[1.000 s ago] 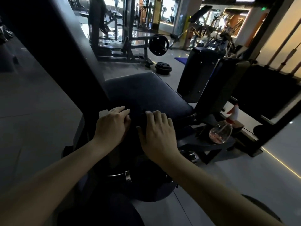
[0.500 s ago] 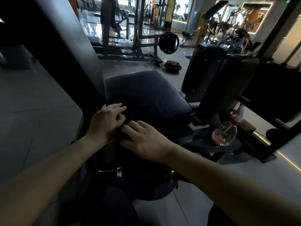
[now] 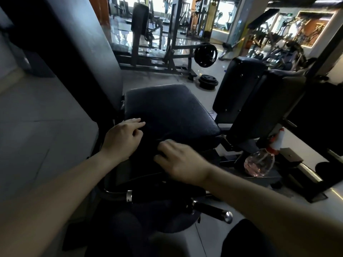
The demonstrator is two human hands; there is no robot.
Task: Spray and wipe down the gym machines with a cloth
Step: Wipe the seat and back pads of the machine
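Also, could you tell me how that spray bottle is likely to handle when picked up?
The spray bottle looks clear plastic with pinkish liquid inside, so probably fairly light, weight shifting as it sloshes. Its round, smooth body may be slippery; the red-and-white trigger neck seems the surer grip.

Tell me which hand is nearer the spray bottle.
Right. The right hand is at the seat pad's front edge, left of the spray bottle; the left hand is farther left.
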